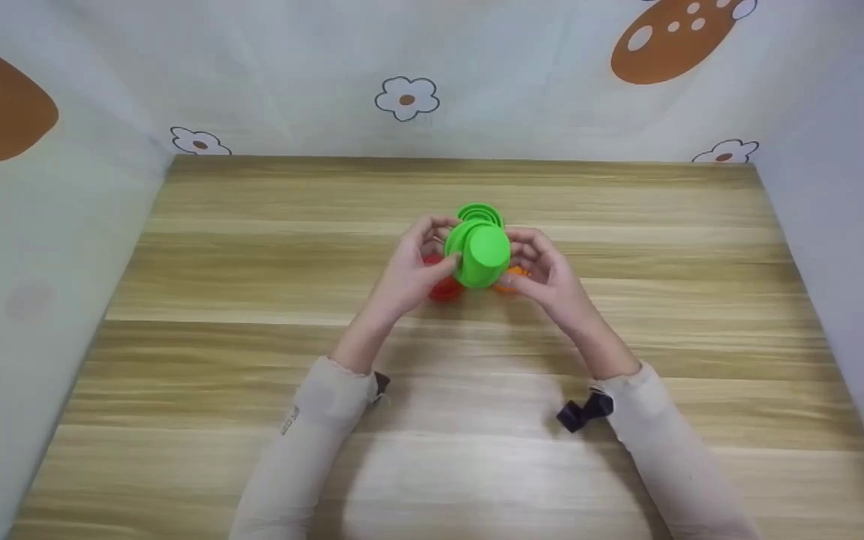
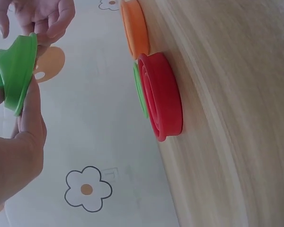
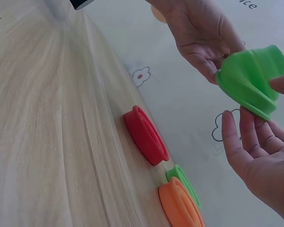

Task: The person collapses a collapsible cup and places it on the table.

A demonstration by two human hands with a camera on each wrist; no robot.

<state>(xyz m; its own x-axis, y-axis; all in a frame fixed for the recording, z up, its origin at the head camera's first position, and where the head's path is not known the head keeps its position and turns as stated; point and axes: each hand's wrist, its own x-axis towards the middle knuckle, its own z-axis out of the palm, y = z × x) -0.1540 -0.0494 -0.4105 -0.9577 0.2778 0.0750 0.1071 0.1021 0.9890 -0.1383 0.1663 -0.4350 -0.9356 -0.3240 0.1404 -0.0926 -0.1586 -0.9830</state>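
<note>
A bright green folding cup [image 1: 488, 247] is held up between both hands, its flat base toward the head camera. Part of its wall is folded inward and uneven, as the right wrist view shows. My left hand [image 1: 417, 266] grips it from the left, with thumb on the wall and fingers at the rim [image 2: 28, 75]. From the other side my right hand [image 1: 556, 281] pinches it between thumb and fingers. Below lie a red folded cup [image 2: 168, 94], an orange folded cup [image 3: 177, 203] and another green folded cup [image 1: 477, 210], all flattened into rings.
The cups lie on a wood-grain table [image 1: 252, 300]. A pale printed cloth [image 1: 289, 75] with flowers stands behind it and along both sides. Dark wrist-worn pieces [image 1: 586, 411] stick out from the sleeves.
</note>
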